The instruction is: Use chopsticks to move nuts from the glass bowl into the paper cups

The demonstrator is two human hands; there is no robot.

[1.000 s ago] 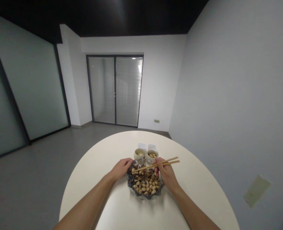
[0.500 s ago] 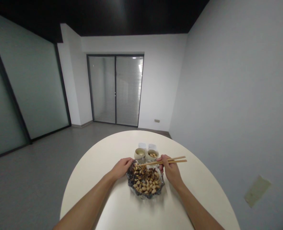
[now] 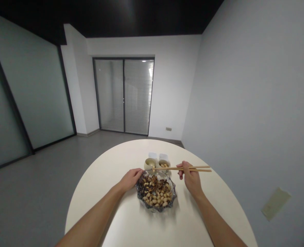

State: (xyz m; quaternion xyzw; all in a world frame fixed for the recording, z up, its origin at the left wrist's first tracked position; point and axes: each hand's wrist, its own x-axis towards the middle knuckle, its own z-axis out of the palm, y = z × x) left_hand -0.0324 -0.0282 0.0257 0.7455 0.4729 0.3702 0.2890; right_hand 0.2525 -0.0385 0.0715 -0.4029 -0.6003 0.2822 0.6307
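Note:
My right hand point(image 3: 190, 177) is closed around a pair of wooden chopsticks point(image 3: 200, 168), which point left. At their tips is a small pale nut point(image 3: 154, 168), its kind hard to make out, held just in front of the left cup point(image 3: 150, 163). The inside of that cup looks bare. Beside it, the right cup point(image 3: 167, 163) has several pale nuts in it. My left hand point(image 3: 131, 179) grips the left rim of a wavy-edged glass bowl point(image 3: 174, 198). Pistachios point(image 3: 158, 199) fill its near side, with darker mixed nuts point(image 3: 154, 183) behind them.
Two small white containers or lids point(image 3: 163, 156) stand behind the cups. Everything rests on a round cream table point(image 3: 110, 157). A white wall point(image 3: 244, 103) runs along the right, and a glass double door point(image 3: 123, 96) is at the back.
My right hand has moved right and slightly away from me, bringing the chopstick tips up out of the bowl to the left cup's front with a nut. My left hand stays on the rim.

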